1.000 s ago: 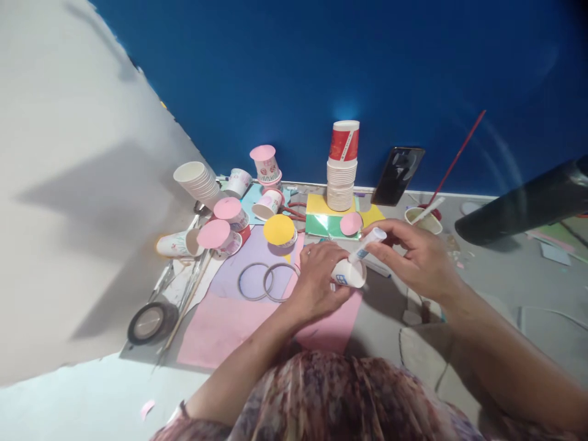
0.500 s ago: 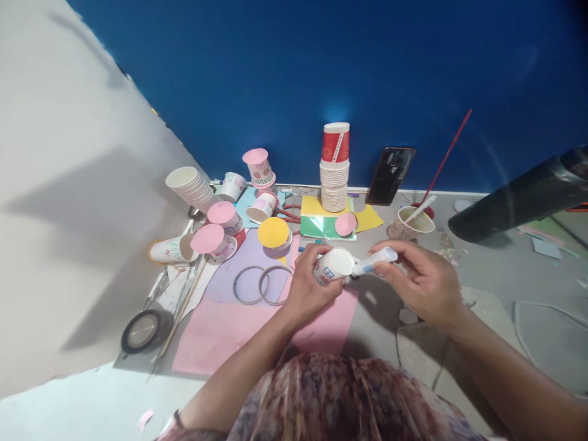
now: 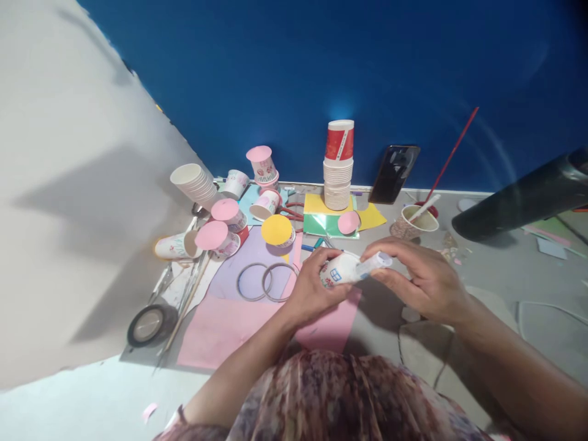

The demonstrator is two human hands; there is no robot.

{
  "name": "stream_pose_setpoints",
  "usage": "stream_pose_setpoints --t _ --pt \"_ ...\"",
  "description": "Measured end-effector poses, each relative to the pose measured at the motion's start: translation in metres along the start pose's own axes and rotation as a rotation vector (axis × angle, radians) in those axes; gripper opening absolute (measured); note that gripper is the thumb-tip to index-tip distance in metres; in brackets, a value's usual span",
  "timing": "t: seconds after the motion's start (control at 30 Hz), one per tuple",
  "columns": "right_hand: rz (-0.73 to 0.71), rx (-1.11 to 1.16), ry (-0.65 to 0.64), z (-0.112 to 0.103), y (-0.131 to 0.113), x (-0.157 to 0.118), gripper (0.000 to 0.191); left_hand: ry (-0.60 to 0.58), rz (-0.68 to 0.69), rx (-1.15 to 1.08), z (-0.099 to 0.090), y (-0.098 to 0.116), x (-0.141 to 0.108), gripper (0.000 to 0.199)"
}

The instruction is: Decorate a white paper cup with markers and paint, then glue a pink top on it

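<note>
My left hand (image 3: 321,283) is closed around a white paper cup (image 3: 340,271) with a blue window and small red and green shapes drawn on its side. The cup tilts, its flat end turned to the right. My right hand (image 3: 420,278) grips a white glue tube (image 3: 374,263) between thumb and fingers. The tube's narrow end lies over the cup's end; whether it touches is hard to see. Below my left hand lies pink paper (image 3: 225,334), with two grey rings (image 3: 250,282) on purple paper beside it.
Decorated cups with pink discs (image 3: 212,236) and a yellow disc (image 3: 277,231) stand at the left. Behind are a tall cup stack (image 3: 339,177), a phone (image 3: 394,174) against the blue wall and a cup (image 3: 416,223) holding sticks. A black tape roll (image 3: 147,326) sits front left.
The glue tube has moved left, over the cup's end. My left hand has tipped the cup so more of its drawn side shows. The whole view has shifted slightly.
</note>
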State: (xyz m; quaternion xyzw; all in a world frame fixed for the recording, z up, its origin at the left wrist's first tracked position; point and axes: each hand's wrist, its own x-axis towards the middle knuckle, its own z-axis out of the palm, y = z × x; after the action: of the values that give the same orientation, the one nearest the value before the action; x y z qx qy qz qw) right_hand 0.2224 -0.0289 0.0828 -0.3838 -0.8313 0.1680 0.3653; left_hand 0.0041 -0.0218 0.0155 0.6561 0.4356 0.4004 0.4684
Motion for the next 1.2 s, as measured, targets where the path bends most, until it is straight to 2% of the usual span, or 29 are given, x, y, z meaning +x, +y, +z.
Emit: stream_pose_setpoints --t 0.13,0.3,0.4,0.53,0.63,0.7,0.8,0.97,1.2 --pt "0.019 -0.072 -0.041 -0.015 0.011 -0.01 0.014 -0.052 -0.069 -0.071 -0.003 0.005 -0.001 0.043" --pt "0.063 -0.097 0.057 -0.017 0.019 -0.01 0.014 -0.147 -0.114 -0.173 -0.003 0.007 0.0 0.048" --pt "0.107 -0.046 0.073 -0.015 0.019 -0.01 0.016 -0.154 -0.085 -0.176 -0.004 0.006 0.0 0.048" --pt "0.13 0.005 -0.004 -0.019 0.018 -0.014 0.016 -0.158 -0.015 -0.122 -0.005 0.005 -0.001 0.049" --pt "0.11 -0.012 -0.04 -0.02 0.016 -0.016 0.015 -0.148 0.014 -0.085 -0.004 0.006 -0.002 0.049" --pt "0.086 -0.023 -0.02 -0.018 0.015 -0.013 0.014 -0.162 0.018 -0.091 -0.003 0.007 -0.003 0.049" --pt "0.054 -0.01 0.024 -0.011 0.012 -0.006 0.014 -0.216 -0.02 -0.13 -0.002 0.007 -0.003 0.049" --pt "0.033 0.056 0.004 0.0 0.008 0.004 0.021 -0.268 -0.079 -0.189 -0.004 0.004 -0.001 0.05" --pt "-0.021 0.202 0.007 -0.002 -0.001 0.003 0.021 -0.324 -0.142 -0.335 -0.009 0.002 0.001 0.05"
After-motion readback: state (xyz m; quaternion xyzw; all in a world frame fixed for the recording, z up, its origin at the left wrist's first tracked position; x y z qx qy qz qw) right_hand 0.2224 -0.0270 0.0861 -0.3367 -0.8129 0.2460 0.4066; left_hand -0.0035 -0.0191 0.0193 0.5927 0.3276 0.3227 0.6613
